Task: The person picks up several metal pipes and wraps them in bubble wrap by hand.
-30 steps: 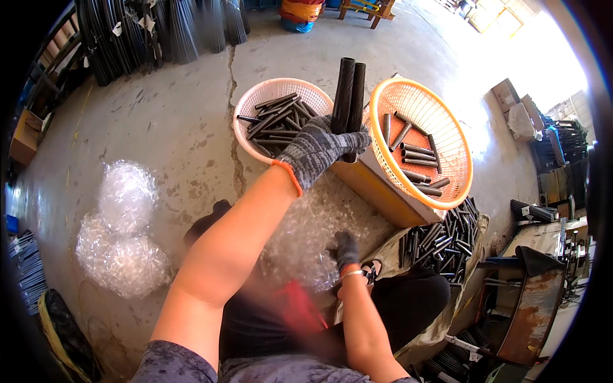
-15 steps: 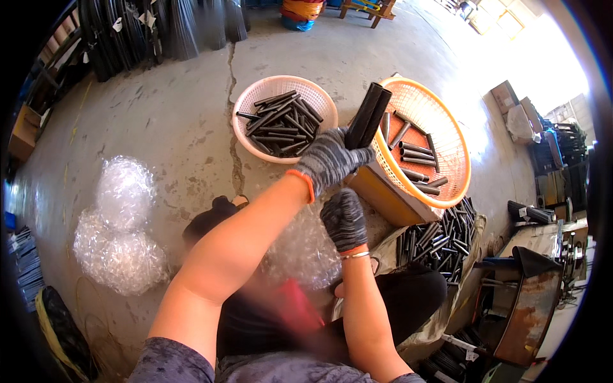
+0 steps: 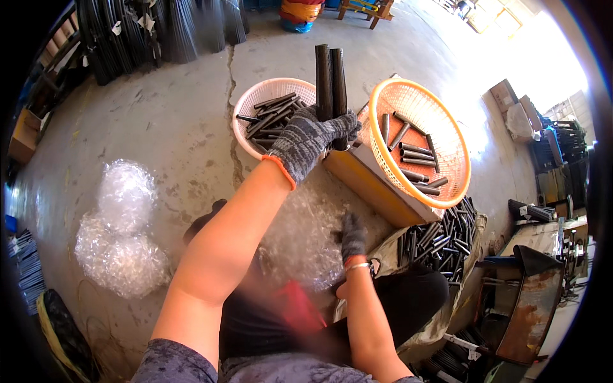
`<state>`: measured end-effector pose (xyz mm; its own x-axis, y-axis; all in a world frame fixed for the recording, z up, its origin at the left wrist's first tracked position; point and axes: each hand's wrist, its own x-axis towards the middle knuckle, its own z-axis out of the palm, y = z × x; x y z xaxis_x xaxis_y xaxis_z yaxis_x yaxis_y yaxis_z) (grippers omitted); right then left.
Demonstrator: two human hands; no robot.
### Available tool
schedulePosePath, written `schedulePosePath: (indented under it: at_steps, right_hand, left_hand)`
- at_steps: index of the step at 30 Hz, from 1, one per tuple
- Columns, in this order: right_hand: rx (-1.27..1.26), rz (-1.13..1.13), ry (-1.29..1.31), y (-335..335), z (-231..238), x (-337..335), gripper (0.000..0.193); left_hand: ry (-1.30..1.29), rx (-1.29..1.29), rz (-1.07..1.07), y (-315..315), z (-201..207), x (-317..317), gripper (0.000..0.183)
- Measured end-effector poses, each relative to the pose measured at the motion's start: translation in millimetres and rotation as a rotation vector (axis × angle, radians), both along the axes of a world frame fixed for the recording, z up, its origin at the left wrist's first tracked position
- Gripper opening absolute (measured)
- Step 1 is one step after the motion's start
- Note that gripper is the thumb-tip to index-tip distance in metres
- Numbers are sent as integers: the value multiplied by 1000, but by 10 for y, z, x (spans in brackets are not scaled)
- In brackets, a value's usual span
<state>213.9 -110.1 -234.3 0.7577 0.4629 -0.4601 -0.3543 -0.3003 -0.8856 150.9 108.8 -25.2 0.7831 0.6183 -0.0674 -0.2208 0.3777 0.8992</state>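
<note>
My left hand [image 3: 306, 139], in a grey striped glove with an orange cuff, is closed around a pair of black tubes [image 3: 324, 83]. They stand nearly upright, side by side, in front of the pink basket's right edge. Lower down, my right hand [image 3: 352, 236], also gloved, reaches over a heap of clear plastic film [image 3: 300, 239]. Its fingers look stretched out with the thumb apart, and nothing shows in them. Right of my hands, an orange basket [image 3: 466, 153] with several dark tubes [image 3: 416, 153] leans on a cardboard box [image 3: 367, 185].
A pink basket [image 3: 240, 131] of dark tubes stands farther off. Many short tubes [image 3: 440, 239] lie on a sack at right. Bundled clear film [image 3: 121, 255] sits on the floor at left. Long black rods [image 3: 128, 38] stand at the far left; a rusty metal piece [image 3: 530, 313] is at right.
My left hand has moved left and tipped the black tubes from slanted to nearly upright. My right hand has dropped toward the plastic film, its fingers opening from a fist.
</note>
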Motion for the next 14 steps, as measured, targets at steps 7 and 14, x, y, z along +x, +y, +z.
schedulePosePath:
  at_steps: [7, 14]
  right_hand:
    - [620, 436, 337, 686, 1826, -78, 30]
    - [1039, 375, 766, 276, 331, -65, 32]
  left_hand:
    - [117, 119, -91, -134, 153, 102, 18]
    - [27, 36, -63, -134, 119, 181, 20]
